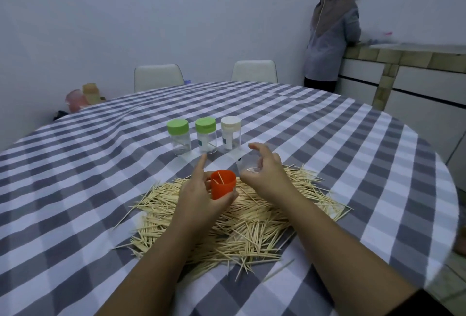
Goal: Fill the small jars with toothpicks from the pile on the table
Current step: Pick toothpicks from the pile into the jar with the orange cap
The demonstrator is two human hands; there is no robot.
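A wide pile of wooden toothpicks (242,217) lies on the checked tablecloth in front of me. My left hand (201,192) grips an orange lid (223,187) held above the pile, its hollow side up with one toothpick inside; the index finger sticks out. My right hand (264,172) holds a small clear jar (245,165) just right of the lid, fingers curled round it. Behind them stand three closed clear jars in a row: two with green lids (178,136) (206,134) and one with a white lid (230,133).
The round table has a grey-and-white checked cloth (100,189). Two white chairs (158,77) (254,71) stand at the far side. A person (330,33) stands at a counter (408,58) at the back right. Coloured containers (83,97) sit beyond the far left edge.
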